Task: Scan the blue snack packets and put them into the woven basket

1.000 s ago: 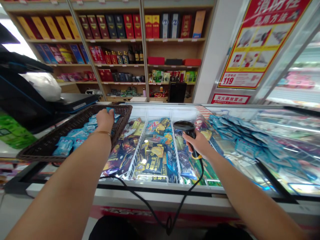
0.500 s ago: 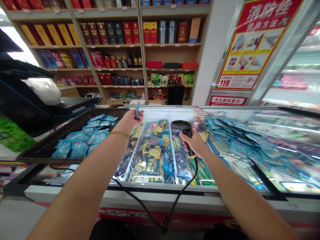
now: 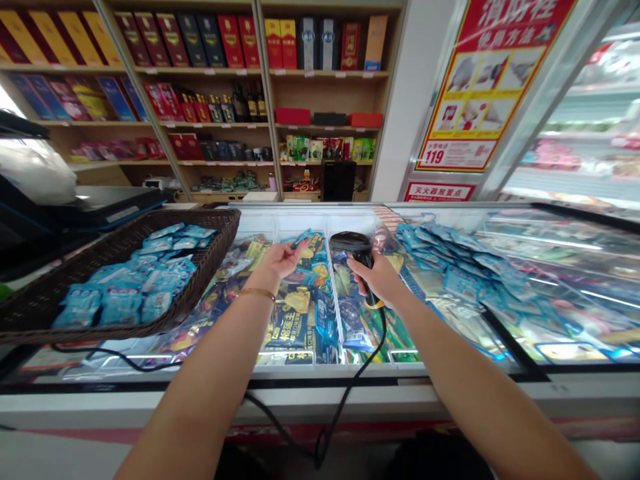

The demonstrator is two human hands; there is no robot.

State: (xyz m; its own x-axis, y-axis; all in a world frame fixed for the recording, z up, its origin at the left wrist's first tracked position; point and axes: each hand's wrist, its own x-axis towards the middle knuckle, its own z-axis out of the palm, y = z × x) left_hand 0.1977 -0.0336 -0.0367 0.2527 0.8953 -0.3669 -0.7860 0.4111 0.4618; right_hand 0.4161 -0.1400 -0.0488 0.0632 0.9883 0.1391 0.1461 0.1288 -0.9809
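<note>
My left hand [image 3: 284, 259] pinches a small blue packet [image 3: 302, 237] over the chest freezer, near its middle. Wrapped round the handle of a black barcode scanner [image 3: 354, 243] is my right hand [image 3: 376, 275]; the scanner's head points left, toward the packet but apart from it. A black cable runs from the scanner down over the freezer's front edge. Similar blue packets [image 3: 145, 273] lie in a brown woven basket [image 3: 220, 233] on the left. On the right, a heap of blue packets [image 3: 465, 260] rests on the glass.
Under my hands, the freezer holds frozen goods in bags [image 3: 293, 320], split by white wire dividers [image 3: 334, 293]. Behind it stand wooden shelves [image 3: 327, 97] of boxes and bottles. A red fire-hydrant poster [image 3: 480, 100] hangs at the back right.
My left hand has moved right and lower with the packet, closer to the scanner; the packet has tipped from upright to nearly flat. The view has shifted slightly right and down.
</note>
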